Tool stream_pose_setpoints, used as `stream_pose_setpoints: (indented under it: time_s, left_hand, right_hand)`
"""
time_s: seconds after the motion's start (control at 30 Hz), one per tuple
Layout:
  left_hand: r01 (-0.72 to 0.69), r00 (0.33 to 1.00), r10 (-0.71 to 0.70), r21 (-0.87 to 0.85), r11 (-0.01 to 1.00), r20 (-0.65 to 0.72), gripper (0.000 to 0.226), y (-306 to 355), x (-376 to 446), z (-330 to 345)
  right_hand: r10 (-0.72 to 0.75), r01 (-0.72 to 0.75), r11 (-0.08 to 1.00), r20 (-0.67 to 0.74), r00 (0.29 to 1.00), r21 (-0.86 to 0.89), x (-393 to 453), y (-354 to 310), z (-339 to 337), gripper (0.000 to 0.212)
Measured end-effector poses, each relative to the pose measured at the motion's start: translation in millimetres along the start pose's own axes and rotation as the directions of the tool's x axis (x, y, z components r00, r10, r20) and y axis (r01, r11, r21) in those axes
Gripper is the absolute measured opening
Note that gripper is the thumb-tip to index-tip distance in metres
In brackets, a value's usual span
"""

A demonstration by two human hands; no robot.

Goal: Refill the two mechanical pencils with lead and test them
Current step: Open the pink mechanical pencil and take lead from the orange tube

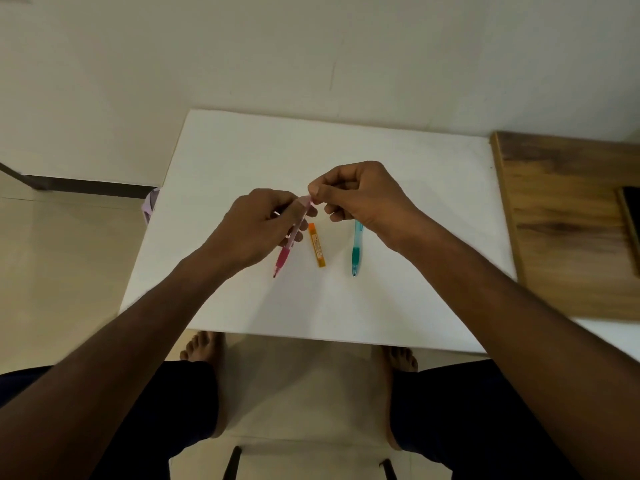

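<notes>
Currently, the pink pencil [291,237] is gripped by the left hand [258,226] above the white tabletop [398,188], tip toward 7 o'clock. Its top end is pinched by the right hand [360,195]. The orange lead case [317,244] lies just beside it at 3 o'clock; the teal pencil [356,249] lies further right.

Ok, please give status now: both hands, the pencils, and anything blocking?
Left hand grips pink pencil. Right hand pinches its top end. Teal pencil and orange lead case lie on table. Nothing blocking.
</notes>
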State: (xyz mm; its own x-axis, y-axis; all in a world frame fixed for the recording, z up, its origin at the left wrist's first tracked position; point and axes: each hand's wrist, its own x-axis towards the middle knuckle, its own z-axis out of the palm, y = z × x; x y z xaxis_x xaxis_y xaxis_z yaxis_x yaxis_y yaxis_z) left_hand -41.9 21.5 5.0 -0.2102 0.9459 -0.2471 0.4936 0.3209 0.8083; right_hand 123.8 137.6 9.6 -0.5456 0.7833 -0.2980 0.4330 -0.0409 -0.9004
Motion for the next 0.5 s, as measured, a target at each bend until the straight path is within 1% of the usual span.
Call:
stream_pose_setpoints:
  time_s: [0.13,0.2,0.27,0.33,0.4,0.5]
  left_hand:
    - [0.023,0.998,-0.012,-0.151,0.988,0.069,0.036,5.5,-3.8,6.4]
    - [0.046,0.998,-0.033,-0.24,0.97,0.057,0.037,8.1,-7.0,10.7]
    - [0.018,1.0,-0.02,-0.25,0.968,-0.009,0.038,9.8,-9.3,14.0]
    - [-0.017,0.997,0.001,-0.218,0.976,-0.073,0.038,12.3,-10.6,16.8]
    - [-0.023,0.996,0.005,-0.196,0.98,-0.091,0.038,12.9,-10.9,18.3]
    - [-0.023,0.997,0.004,-0.235,0.972,-0.082,0.037,11.1,-9.0,17.5]
  right_hand:
    - [-0.002,0.003,1.0,0.044,0.999,-0.015,0.6,-1.9,-3.9,0.009]
    - [-0.006,0.006,1.0,0.086,0.996,0.002,0.5,-2.8,-4.7,0.011]
    - [-0.006,0.001,0.999,0.107,0.994,0.046,-1.0,-1.7,-2.8,0.012]
    - [0.001,-0.017,0.993,0.132,0.991,0.118,-1.6,1.1,0.2,0.012]
    - [0.006,-0.029,0.988,0.148,0.989,0.155,-0.7,4.7,0.7,0.012]
    - [-0.01,-0.024,0.98,0.166,0.986,0.196,2.8,7.6,-2.7,0.012]
